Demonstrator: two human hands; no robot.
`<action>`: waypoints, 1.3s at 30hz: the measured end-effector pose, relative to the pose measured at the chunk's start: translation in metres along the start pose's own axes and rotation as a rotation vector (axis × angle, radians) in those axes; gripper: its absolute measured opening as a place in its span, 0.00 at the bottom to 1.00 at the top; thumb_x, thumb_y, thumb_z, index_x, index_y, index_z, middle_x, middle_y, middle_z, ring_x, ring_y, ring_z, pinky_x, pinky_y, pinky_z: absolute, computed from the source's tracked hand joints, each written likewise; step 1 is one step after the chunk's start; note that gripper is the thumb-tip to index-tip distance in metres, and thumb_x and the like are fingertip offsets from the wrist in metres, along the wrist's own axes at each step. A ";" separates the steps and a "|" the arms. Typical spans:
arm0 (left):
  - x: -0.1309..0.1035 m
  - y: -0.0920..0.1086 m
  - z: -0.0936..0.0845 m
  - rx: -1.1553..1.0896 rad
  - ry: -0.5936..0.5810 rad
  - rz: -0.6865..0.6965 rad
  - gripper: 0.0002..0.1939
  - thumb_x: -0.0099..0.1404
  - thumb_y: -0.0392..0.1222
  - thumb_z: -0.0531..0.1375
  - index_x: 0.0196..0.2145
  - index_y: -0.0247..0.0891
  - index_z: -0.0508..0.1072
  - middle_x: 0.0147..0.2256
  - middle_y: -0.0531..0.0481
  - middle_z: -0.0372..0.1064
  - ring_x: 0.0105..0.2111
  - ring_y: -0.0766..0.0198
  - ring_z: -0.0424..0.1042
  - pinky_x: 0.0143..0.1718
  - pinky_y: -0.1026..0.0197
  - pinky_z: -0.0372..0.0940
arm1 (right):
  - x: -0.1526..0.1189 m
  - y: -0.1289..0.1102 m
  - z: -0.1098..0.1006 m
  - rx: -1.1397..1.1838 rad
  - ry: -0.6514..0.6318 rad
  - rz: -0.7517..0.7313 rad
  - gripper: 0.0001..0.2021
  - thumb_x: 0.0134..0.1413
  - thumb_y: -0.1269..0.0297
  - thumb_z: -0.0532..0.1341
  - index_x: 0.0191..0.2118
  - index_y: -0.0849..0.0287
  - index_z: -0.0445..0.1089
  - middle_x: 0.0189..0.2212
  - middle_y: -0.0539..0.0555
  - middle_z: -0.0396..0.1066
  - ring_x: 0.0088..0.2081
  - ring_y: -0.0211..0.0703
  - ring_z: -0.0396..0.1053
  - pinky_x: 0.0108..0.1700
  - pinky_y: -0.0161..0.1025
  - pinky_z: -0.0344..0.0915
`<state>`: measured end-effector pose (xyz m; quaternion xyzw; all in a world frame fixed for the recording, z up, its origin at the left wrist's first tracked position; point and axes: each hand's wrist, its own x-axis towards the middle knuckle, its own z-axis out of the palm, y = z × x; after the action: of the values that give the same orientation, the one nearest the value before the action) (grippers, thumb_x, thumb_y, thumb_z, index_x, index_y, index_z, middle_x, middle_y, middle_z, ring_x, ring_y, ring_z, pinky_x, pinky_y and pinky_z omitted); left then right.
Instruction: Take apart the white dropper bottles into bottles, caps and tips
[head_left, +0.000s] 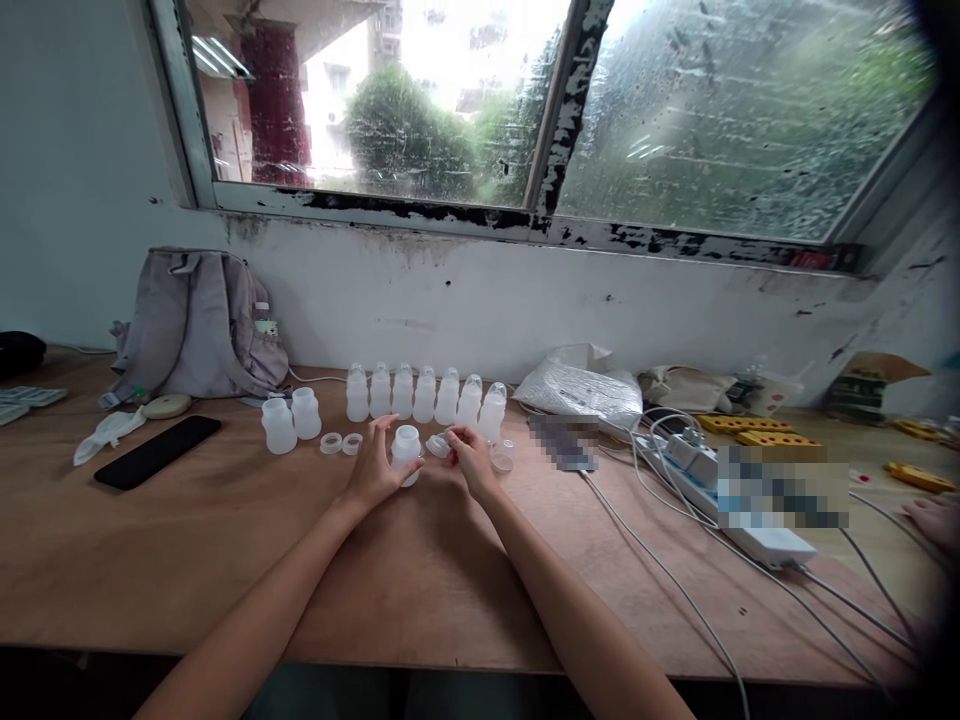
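Observation:
My left hand [375, 468] is closed round an open, frosted white baby bottle [406, 442], thumb across its front and index finger raised beside the neck. The bottle stands upright on the table. Just to its right, my right hand [472, 462] pinches a translucent bottle collar [437, 445], held tilted and apart from the bottle mouth. Left of my hands, two uncapped bottles [279, 428] stand near two loose rings [331, 443]. A row of several bottles with clear caps [403, 392] stands behind. A small clear cap [508, 449] and a ring lie right of my right hand.
On the left are a grey backpack [196, 325], a black phone-like slab [157, 452] and a white crumpled item [110, 433]. A silvery plastic bag [581, 385], a power strip [765, 540] and loose cables are on the right. Another person's hand [934, 518] shows at the right edge.

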<state>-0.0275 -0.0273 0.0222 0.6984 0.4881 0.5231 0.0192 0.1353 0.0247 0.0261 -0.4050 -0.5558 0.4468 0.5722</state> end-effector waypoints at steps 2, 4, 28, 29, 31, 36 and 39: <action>0.007 0.006 -0.006 0.101 -0.036 0.036 0.33 0.49 0.47 0.61 0.50 0.41 0.53 0.43 0.45 0.60 0.42 0.58 0.63 0.44 0.53 0.58 | 0.000 0.004 0.000 -0.028 -0.013 -0.008 0.09 0.41 0.59 0.57 0.26 0.60 0.62 0.16 0.45 0.58 0.14 0.31 0.54 0.15 0.31 0.52; 0.019 0.007 -0.014 0.177 -0.106 0.075 0.29 0.50 0.46 0.61 0.48 0.41 0.56 0.39 0.48 0.63 0.39 0.58 0.64 0.43 0.54 0.59 | 0.001 0.007 -0.001 -0.064 -0.021 -0.013 0.09 0.42 0.58 0.56 0.27 0.60 0.62 0.17 0.45 0.58 0.14 0.31 0.54 0.15 0.31 0.53; 0.121 -0.104 -0.099 0.705 -0.498 -0.248 0.17 0.51 0.43 0.53 0.40 0.36 0.65 0.40 0.44 0.60 0.41 0.55 0.64 0.41 0.59 0.58 | -0.019 0.014 0.006 -0.823 -0.304 -0.273 0.11 0.44 0.58 0.58 0.36 0.55 0.64 0.24 0.48 0.65 0.27 0.38 0.63 0.27 0.32 0.53; 0.121 -0.104 -0.099 0.703 -0.503 -0.247 0.17 0.51 0.43 0.53 0.40 0.36 0.64 0.41 0.44 0.60 0.41 0.55 0.64 0.41 0.59 0.58 | -0.019 0.015 0.006 -0.856 -0.306 -0.287 0.11 0.45 0.58 0.58 0.36 0.55 0.63 0.25 0.49 0.66 0.28 0.38 0.63 0.28 0.33 0.53; 0.120 -0.102 -0.098 0.704 -0.505 -0.246 0.19 0.51 0.43 0.53 0.42 0.36 0.62 0.43 0.43 0.58 0.41 0.54 0.64 0.41 0.57 0.58 | -0.021 0.015 0.008 -0.910 -0.308 -0.316 0.10 0.46 0.58 0.57 0.35 0.55 0.63 0.28 0.50 0.66 0.30 0.39 0.64 0.29 0.33 0.53; 0.111 -0.072 -0.083 0.642 -0.144 -0.060 0.21 0.53 0.40 0.53 0.46 0.38 0.59 0.48 0.43 0.53 0.49 0.51 0.58 0.49 0.53 0.53 | -0.022 0.017 0.009 -0.977 -0.273 -0.367 0.09 0.47 0.57 0.57 0.34 0.55 0.63 0.33 0.51 0.63 0.30 0.37 0.63 0.28 0.32 0.53; 0.088 -0.044 -0.058 0.469 0.021 0.098 0.15 0.56 0.36 0.50 0.43 0.37 0.61 0.48 0.43 0.52 0.50 0.55 0.56 0.52 0.55 0.52 | -0.021 0.018 0.009 -0.960 -0.257 -0.414 0.07 0.48 0.60 0.57 0.32 0.56 0.63 0.33 0.51 0.63 0.30 0.37 0.63 0.29 0.32 0.53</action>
<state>-0.1024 0.0290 0.0873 0.7010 0.5620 0.4030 -0.1739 0.1254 0.0085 0.0039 -0.4450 -0.8314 0.0664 0.3261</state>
